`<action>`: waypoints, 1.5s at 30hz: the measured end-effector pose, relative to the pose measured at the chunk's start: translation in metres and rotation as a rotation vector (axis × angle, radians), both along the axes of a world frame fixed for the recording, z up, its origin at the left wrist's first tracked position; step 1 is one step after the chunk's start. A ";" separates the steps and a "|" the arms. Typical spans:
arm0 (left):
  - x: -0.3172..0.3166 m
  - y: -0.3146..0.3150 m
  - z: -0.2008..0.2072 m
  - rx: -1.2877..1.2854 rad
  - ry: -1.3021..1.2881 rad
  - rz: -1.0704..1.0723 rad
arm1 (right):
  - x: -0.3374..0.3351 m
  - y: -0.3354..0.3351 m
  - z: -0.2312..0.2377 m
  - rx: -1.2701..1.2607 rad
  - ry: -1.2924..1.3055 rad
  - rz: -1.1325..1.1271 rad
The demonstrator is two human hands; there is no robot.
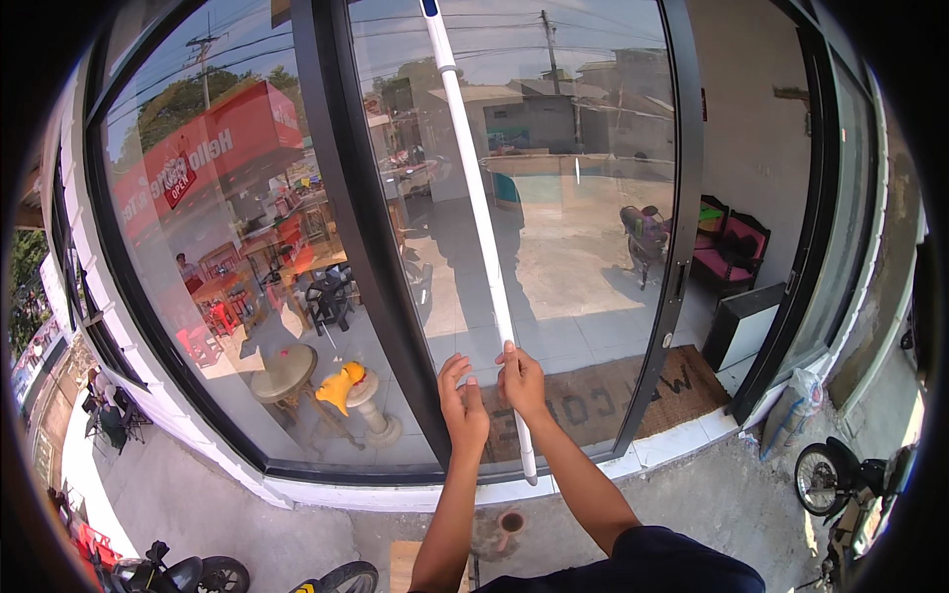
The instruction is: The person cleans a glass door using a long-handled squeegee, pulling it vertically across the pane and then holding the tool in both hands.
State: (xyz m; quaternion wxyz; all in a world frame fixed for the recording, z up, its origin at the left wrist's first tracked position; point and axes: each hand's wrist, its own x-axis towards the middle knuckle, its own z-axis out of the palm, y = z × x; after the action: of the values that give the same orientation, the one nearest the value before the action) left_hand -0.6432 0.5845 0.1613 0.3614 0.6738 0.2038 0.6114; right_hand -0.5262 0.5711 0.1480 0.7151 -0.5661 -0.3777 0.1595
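A long white pole [474, 188] stands upright in front of a glass sliding door, leaning a little to the left. A grey collar rings it near the top, and its blue tip meets the upper edge of the view. My right hand [522, 381] is closed around its lower part, thumb pointing up along the shaft. Below that hand the pole's bottom end [530, 469] hangs free above the door sill. Just left of the pole, my left hand [464, 407] is raised with loosely bent fingers apart, holding nothing. Behind both hands is the glass pane [593, 296].
The dark door frame [346, 198] divides the panes. At right, the doorway shows a welcome mat [682, 390] and a chair [732, 247]. Motorcycles [840, 479] stand right and lower left. A sack [791, 410] leans by the wall. Behind the left pane is a round table [284, 373].
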 end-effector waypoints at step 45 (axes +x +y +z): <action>0.085 -0.083 -0.185 -0.592 -0.004 -0.288 | 0.031 -0.108 -0.222 -0.215 -0.138 -0.380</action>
State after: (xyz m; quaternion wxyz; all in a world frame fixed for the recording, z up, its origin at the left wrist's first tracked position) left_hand -0.5582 0.5015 -0.0239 0.6249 0.5601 0.2747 0.4693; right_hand -0.4948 0.4628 -0.0738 0.6403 -0.7096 -0.2931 0.0225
